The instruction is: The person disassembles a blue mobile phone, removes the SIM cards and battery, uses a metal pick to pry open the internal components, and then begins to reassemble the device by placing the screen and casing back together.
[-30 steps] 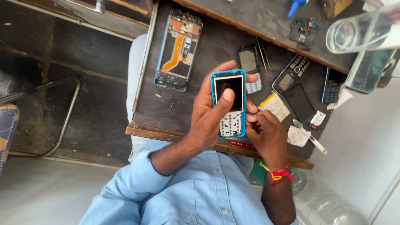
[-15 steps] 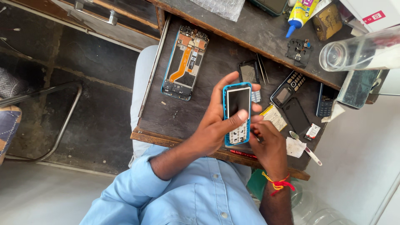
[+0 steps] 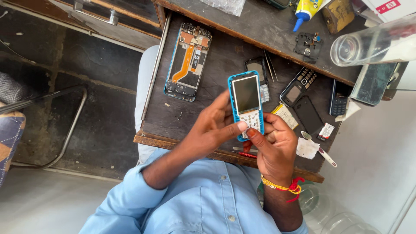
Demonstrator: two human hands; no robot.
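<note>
While gripped, blue phone (image 3: 246, 104), between left hand (image 3: 212, 132), right hand (image 3: 275, 149)

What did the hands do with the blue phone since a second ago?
Both hands kept hold of the blue keypad phone. The left hand slid its thumb down from the screen onto the keypad, meeting the right hand's thumb. The opened smartphone on the desk stayed put.

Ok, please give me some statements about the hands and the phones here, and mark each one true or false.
1. Both hands hold the blue phone. True.
2. The left hand thumb presses the keypad. True.
3. The opened phone lies right of the blue phone. False: it lies to its left.
4. The right hand holds a screwdriver. False: it only grips the phone.
5. The right wrist wears a thread band. True.
</note>
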